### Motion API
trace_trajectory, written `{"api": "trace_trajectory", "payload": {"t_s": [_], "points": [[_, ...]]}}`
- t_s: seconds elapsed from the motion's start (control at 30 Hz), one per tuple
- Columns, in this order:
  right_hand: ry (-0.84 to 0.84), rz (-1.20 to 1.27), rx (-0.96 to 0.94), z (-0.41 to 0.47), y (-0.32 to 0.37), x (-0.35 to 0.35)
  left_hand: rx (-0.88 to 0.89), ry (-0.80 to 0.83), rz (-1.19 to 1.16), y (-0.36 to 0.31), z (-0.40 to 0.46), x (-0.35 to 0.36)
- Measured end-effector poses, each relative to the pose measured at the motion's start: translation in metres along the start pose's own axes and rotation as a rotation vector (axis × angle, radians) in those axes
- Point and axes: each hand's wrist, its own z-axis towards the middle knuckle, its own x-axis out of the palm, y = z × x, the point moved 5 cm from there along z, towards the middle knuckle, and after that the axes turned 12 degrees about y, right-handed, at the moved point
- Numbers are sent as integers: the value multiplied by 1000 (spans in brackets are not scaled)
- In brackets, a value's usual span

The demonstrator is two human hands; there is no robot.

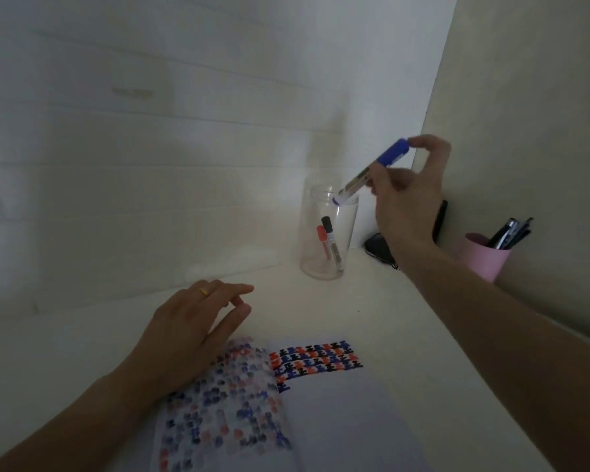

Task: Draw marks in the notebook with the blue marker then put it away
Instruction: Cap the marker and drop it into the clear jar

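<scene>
Putting-away step: right hand [407, 202] is pinching the blue marker [372, 172] over the far glass jar [327, 233]; next it's tipping upright and dropping in. Left hand [188, 332] is resting loosely open, holding nothing, on the notebook [321, 420].

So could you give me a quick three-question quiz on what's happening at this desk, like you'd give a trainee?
1. Which hand holds the blue marker?
2. True or false: the clear jar is empty.
3. Where does the left hand rest: A) on the pink cup, B) at the open notebook, C) on the jar?

Key: 1. The right hand, with the marker's lower end at the jar's mouth. 2. False: a red marker and a black marker stand inside. 3. B.
</scene>
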Motion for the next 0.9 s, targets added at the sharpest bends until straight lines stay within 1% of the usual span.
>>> {"api": "trace_trajectory", "payload": {"t_s": [0.07,0.17,0.33,0.43,0.53,0.63,0.8,0.9], "points": [[-18,-92,-72,21,2,9,-2,8,-8,0,0,-1],[34,-247,-123,40,-9,27,-3,18,-12,0,0,-1],[175,-554,-77,51,-48,53,-1,33,-15,-1,1,1],[193,-649,-47,52,-62,56,4,44,-11,0,1,2],[189,-684,-20,53,-69,58,3,48,-12,0,1,3],[227,-700,-6,52,-67,59,-1,49,-2,1,2,3],[210,-654,-67,38,-51,48,1,58,-6,-1,3,3],[231,-631,-98,6,-28,36,21,56,6,-5,0,2]]}}
